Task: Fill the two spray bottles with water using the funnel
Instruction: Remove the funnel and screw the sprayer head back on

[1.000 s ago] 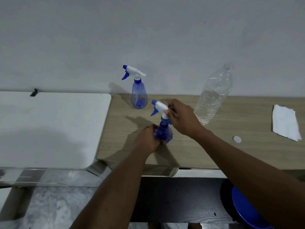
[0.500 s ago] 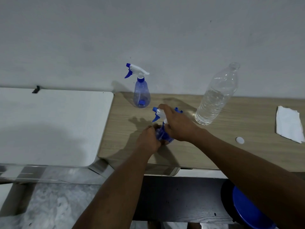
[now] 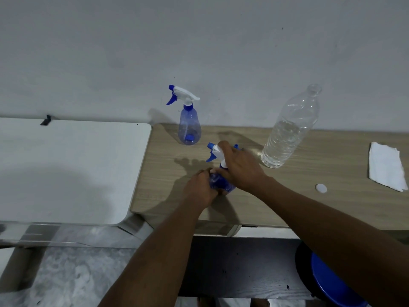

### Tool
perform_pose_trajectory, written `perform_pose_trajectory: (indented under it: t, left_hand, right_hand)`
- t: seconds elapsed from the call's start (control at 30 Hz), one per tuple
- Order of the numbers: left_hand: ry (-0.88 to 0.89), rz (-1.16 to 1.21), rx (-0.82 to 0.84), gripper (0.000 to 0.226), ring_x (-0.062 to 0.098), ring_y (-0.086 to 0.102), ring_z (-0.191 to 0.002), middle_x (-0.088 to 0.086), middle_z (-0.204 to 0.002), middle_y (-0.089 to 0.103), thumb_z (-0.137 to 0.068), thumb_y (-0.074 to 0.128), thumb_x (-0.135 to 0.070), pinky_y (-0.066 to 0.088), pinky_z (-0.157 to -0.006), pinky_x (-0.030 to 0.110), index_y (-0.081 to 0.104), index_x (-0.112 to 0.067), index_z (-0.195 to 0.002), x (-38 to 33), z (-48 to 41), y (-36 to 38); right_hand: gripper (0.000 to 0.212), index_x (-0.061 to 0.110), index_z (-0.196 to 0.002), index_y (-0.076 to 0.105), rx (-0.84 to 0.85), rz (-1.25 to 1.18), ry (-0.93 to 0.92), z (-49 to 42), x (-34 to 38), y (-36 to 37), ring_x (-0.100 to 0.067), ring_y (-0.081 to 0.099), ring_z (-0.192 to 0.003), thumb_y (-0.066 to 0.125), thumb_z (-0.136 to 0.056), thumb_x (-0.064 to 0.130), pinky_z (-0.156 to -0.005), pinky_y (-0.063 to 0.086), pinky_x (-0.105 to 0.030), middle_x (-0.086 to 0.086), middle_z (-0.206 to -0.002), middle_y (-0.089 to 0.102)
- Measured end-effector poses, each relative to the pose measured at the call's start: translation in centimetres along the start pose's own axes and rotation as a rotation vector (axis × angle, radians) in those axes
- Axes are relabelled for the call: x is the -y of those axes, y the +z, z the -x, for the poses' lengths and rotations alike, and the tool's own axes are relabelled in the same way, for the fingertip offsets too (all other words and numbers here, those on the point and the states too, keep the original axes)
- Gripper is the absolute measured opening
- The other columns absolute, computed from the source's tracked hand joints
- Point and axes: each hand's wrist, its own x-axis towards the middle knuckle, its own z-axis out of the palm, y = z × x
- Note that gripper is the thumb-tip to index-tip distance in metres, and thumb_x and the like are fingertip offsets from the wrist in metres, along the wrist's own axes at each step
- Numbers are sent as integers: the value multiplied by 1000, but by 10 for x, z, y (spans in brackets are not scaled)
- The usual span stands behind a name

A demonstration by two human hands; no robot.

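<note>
Gripping the near translucent blue plastic spray bottle [image 3: 218, 181] at its base, the left hand [image 3: 200, 189] curls round it — the right hand [image 3: 240, 168] wraps its white-and-blue trigger head [image 3: 214, 151], seemingly at the neck.

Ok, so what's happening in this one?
A person is working on the near spray bottle on the wooden table. The left hand grips its blue body while the right hand wraps round its neck, apparently unscrewing the top. The second spray bottle stands by the wall, top on. The uncapped water bottle, partly full, stands to the right, its cap lying nearby. No funnel is clearly visible.
</note>
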Motion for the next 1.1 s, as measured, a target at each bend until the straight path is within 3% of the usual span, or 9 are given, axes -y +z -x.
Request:
perform_pose_trajectory:
  t: [0.13, 0.27, 0.4, 0.53, 0.67, 0.8, 0.87, 0.97, 1.1]
  left_hand:
    - [8, 1, 3, 61, 20, 62, -105, -3, -115, 64, -69, 85, -37, 51, -92, 40, 55, -29, -122, -2, 1, -3]
    - [-16, 5, 16, 61, 21, 61, -106, -2, -115, 63, -69, 86, -37, 50, -92, 38, 56, -26, -121, -4, 3, -3]
    - [2, 17, 14, 59, 19, 63, -103, -5, -112, 65, -68, 85, -39, 52, -90, 39, 57, -32, -119, -6, 4, -4]
    - [-3, 31, 18, 61, 20, 61, -107, -2, -117, 64, -69, 86, -35, 50, -92, 37, 57, -27, -123, -7, 5, -3]
    - [9, 19, 5, 64, 20, 61, -108, -3, -118, 64, -68, 86, -38, 50, -93, 38, 56, -29, -124, -6, 6, -4]
    - [-10, 38, 12, 62, 20, 60, -107, -2, -118, 63, -69, 86, -36, 50, -93, 36, 57, -23, -122, -7, 6, -2]
    - [5, 34, 13, 58, 20, 61, -106, -1, -118, 63, -70, 85, -36, 50, -93, 37, 58, -24, -121, -7, 5, -2]
    - [6, 44, 33, 66, 19, 59, -110, -3, -123, 61, -70, 86, -36, 48, -97, 37, 56, -28, -128, -7, 5, -2]
    - [22, 73, 22, 69, 18, 59, -110, -5, -122, 61, -66, 88, -39, 48, -96, 35, 56, -28, -127, -4, 6, 0]
  right_hand:
    - [52, 11, -134, 39, 39, -206, -17, 5, -1, -1, -25, 58, -85, 64, -89, 18, -69, 47, -34, -9, -114, 58]
    - [53, 8, -129, 43, 6, -115, -10, 4, -3, -1, -28, 60, -84, 67, -91, 34, -68, 45, -36, -11, -109, 62]
    - [52, 9, -132, 41, 33, -183, -36, 5, -3, -1, -24, 55, -88, 65, -87, 20, -75, 46, -35, -12, -114, 59]
    - [54, 8, -128, 44, 8, -106, -21, 4, -5, 1, -27, 59, -84, 69, -89, 35, -71, 41, -34, -12, -109, 63]
    - [52, 9, -133, 40, 41, -196, -18, 6, -4, 0, -26, 58, -90, 66, -89, 20, -75, 50, -38, -13, -117, 59]
    - [53, 8, -127, 44, 10, -157, -14, 6, -5, 2, -25, 57, -83, 69, -88, 32, -69, 43, -34, -11, -109, 61]
    - [51, 9, -129, 42, 28, -226, -29, 8, -4, 2, -21, 52, -87, 66, -87, 24, -71, 44, -33, -12, -115, 57]
    - [44, 9, -130, 40, 76, -242, 67, 8, -3, 1, -20, 54, -86, 62, -93, 19, -68, 42, -30, -13, -120, 56]
    - [46, 8, -121, 45, -30, -213, 166, 11, -1, 13, -27, 62, -88, 69, -90, 31, -63, 41, -27, -12, -112, 61]
